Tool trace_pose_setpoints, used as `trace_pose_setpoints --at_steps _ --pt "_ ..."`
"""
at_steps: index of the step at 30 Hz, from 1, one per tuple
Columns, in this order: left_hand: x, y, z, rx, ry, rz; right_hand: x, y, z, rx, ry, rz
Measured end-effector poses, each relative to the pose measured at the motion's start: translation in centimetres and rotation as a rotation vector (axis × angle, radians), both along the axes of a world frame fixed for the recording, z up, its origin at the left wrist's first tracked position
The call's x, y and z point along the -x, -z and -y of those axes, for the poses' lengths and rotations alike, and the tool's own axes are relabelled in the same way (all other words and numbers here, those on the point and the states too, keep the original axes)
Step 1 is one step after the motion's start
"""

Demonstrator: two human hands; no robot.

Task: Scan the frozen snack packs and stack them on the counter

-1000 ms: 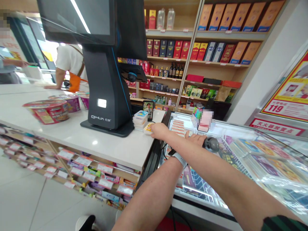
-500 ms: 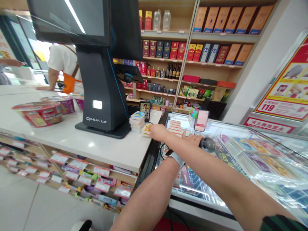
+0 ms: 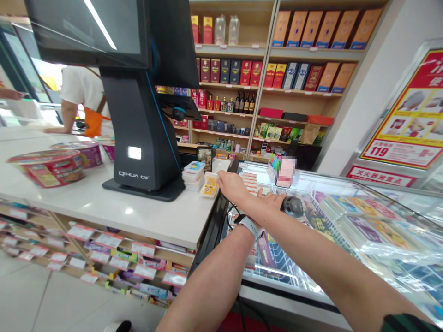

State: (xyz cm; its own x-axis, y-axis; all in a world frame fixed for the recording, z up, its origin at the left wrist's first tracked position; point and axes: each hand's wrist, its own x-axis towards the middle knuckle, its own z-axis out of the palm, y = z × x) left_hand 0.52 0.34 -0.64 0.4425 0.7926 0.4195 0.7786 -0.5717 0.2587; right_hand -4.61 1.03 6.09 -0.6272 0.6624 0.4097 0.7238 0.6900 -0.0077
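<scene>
My right hand [image 3: 230, 185] reaches across to the left and pinches the right edge of a small clear plastic box with a yellow label [image 3: 209, 185], which is tilted so its label faces me. Just left of it stands a stack of similar boxes [image 3: 194, 174], a blue-labelled one on top. Beneath my right forearm, my left hand [image 3: 272, 199], with a watch on its wrist, closes round a black handheld scanner [image 3: 292, 206] above the freezer's glass top. The right forearm partly hides its grip.
A large black checkout screen [image 3: 138, 133] stands on the white counter [image 3: 162, 219]. Several instant-noodle bowls [image 3: 51, 168] sit to its left. A glass-topped freezer [image 3: 332, 293] holds packaged goods. A phone [image 3: 285, 173] stands on it. Another person [image 3: 83, 92] leans at the counter.
My right hand has lifted and tilted the yellow-labelled box, turning its top towards me. My left hand stays on the scanner. The view has shifted slightly to the right.
</scene>
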Motion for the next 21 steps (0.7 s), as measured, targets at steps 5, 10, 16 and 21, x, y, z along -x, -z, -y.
trace_pose_setpoints --at_steps 5,10,16,21 --pt "0.0 -0.9 0.3 0.034 -0.018 -0.081 -0.3 0.5 0.1 0.059 -0.034 -0.023" --pt "0.0 -1.3 0.4 0.043 -0.038 -0.145 -0.3 1.0 -0.3 0.086 -0.066 -0.062" --pt "0.0 -1.6 0.6 0.058 -0.045 -0.146 -1.1 1.1 0.5 0.058 -0.099 -0.166" --pt "-0.1 -2.0 1.2 0.051 -0.082 -0.110 -3.5 1.1 3.3 0.024 -0.095 -0.238"
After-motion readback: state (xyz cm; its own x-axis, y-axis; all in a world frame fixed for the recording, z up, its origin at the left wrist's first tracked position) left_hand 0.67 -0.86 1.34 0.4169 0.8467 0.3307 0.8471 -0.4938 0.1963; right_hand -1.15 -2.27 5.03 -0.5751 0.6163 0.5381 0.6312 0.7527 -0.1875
